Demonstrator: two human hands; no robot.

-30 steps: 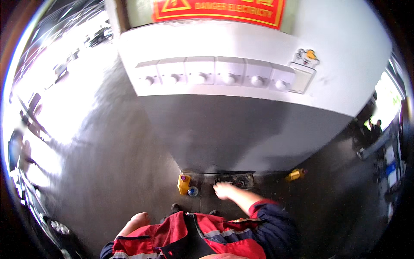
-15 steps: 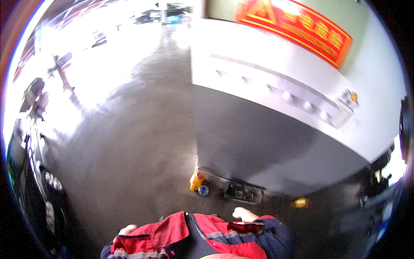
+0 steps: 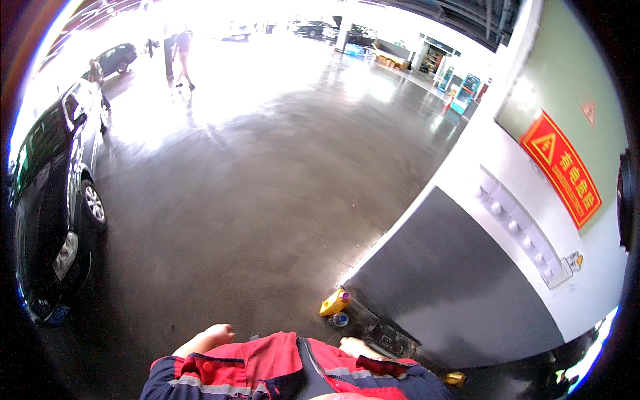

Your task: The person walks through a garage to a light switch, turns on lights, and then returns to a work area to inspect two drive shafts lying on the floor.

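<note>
My left hand (image 3: 217, 334) reaches out in front of the red and navy jacket, its fingers loosely curled and nothing seen in them. My right hand (image 3: 356, 347) is close to the jacket front, fingers bent in and partly hidden by the sleeve; I see nothing held. Neither touches anything around it. Nearest the right hand, on the floor by the wall's foot, are a yellow jug (image 3: 333, 303), a round blue-and-clear object (image 3: 341, 319) and a dark tray-like box (image 3: 393, 341).
A white and grey wall (image 3: 460, 260) with a row of knobs or hooks (image 3: 513, 227) and a red warning sign (image 3: 563, 167) rises on the right. A dark car (image 3: 53, 193) stands at left. A person (image 3: 182, 57) walks farther off. Another yellow container (image 3: 455, 379) lies lower right.
My view has swung left, so the wall and sign sit farther right and more of the hall shows. The left hand has come forward; the right hand has drawn back toward the jacket.
</note>
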